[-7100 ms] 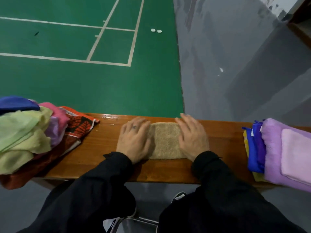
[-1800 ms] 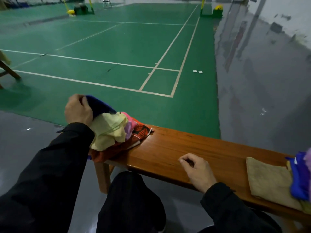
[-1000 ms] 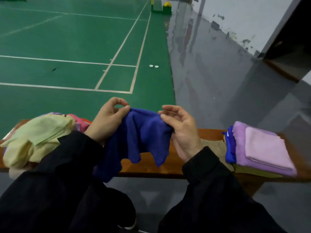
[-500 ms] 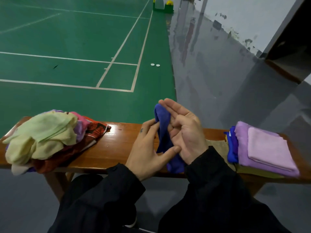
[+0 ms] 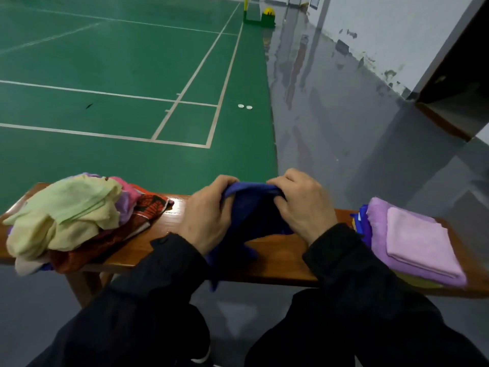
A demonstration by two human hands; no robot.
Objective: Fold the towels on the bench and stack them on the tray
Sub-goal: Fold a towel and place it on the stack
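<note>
Both hands, left hand (image 5: 209,221) and right hand (image 5: 304,207), we see gripping blue towel (image 5: 251,215) with curled fingers above bench (image 5: 275,258).

Dim, even indoor light, soft glare on the glossy brown wooden bench (image 5: 182,207) near 9 o'clock, wet-looking reflections on the grey floor (image 5: 330,128) toward 1 o'clock, wide-angle bending at edges, slight softness throughout.

I hold a dark blue terry towel (image 5: 251,215) bunched above the long brown wooden bench (image 5: 275,256), my left hand (image 5: 207,217) and right hand (image 5: 304,205) each gripping its top edge. A loose heap of yellow, pink and orange unfolded towels (image 5: 71,215) lies at my left; folded lilac and pink towels (image 5: 412,239) sit stacked at my right.
</note>
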